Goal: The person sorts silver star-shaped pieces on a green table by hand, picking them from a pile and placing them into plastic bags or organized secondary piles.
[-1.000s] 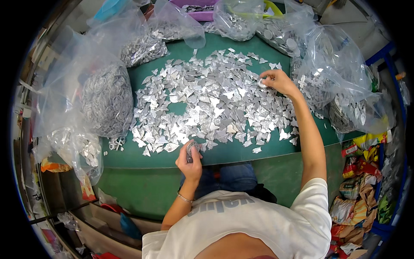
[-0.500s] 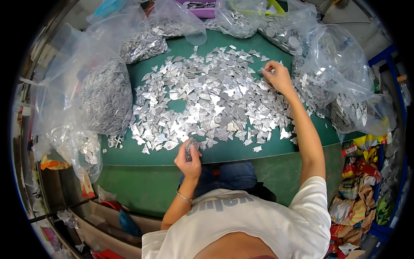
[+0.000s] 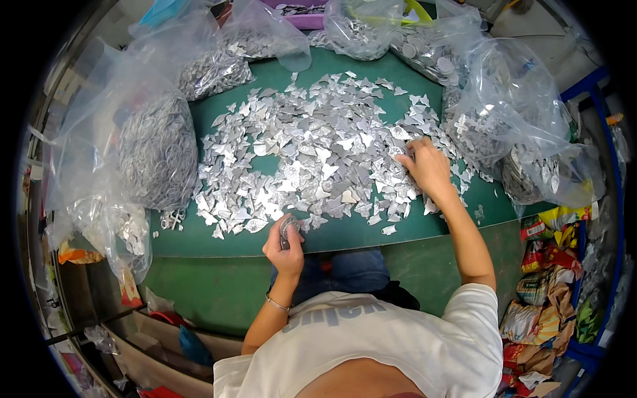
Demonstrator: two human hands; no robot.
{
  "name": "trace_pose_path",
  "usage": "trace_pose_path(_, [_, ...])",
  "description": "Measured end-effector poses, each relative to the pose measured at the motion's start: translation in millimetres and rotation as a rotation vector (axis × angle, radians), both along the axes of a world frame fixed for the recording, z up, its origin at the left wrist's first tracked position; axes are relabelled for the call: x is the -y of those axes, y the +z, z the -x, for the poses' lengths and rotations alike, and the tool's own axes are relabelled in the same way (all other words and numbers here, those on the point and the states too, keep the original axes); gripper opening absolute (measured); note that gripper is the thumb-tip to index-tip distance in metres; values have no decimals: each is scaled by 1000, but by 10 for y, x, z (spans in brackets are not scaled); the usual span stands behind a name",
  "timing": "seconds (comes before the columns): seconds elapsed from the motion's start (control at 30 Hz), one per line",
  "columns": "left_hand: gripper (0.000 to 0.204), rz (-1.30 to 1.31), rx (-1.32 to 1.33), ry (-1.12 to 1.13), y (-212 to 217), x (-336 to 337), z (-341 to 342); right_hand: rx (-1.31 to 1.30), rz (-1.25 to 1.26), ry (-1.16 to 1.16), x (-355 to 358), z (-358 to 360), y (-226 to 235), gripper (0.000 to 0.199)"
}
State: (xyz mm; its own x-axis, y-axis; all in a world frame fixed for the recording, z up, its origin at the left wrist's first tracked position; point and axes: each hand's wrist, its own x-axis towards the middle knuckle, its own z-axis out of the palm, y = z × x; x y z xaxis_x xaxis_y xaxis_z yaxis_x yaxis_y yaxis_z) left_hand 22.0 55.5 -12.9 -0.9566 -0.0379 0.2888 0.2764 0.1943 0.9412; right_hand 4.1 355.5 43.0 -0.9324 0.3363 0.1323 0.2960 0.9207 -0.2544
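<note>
My left hand (image 3: 283, 251), low and left of centre in the frame, is wrapped around a grey metal bundle (image 3: 286, 232), just beside the lower edge of the silver pieces (image 3: 318, 159) spread across the middle. Right of centre, my right hand (image 3: 428, 164) has its fingers bent among them, pieces lying around its fingertips; whether it pinches one I cannot tell.

Reference: pile of silver pieces (image 3: 312, 149). Left of it, bulky bag of rings (image 3: 156, 152) blocks sideways passage; right of it, clear bag (image 3: 481, 132) likewise. Beyond it: passable strip of green tabletop (image 3: 325, 63), then filled bags (image 3: 358, 36). Air over pile's centre open. Right hand (image 3: 424, 166) obstructs pile's right part; left hand (image 3: 284, 247), its near edge.
</note>
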Motion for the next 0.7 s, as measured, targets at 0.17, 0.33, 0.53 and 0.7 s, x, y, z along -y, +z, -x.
trace_pose_path(0.17, [19, 10, -4, -1, 33, -7, -1, 2, -63, 78, 147, -9, -33, 31])
trace_pose_path(0.33, [19, 14, 1, -8, -2, -7, 2, -55, 49, 49, 211, -19, -86, 33])
trace_pose_path(0.53, [19, 26, -1, -5, 15, -19, -6, -165, 122, 144, 231, -36, -100, 33])
trace_pose_path(0.7, [18, 31, -3, -5, 17, -8, -13, -340, 278, 154, 113, -62, -138, 29])
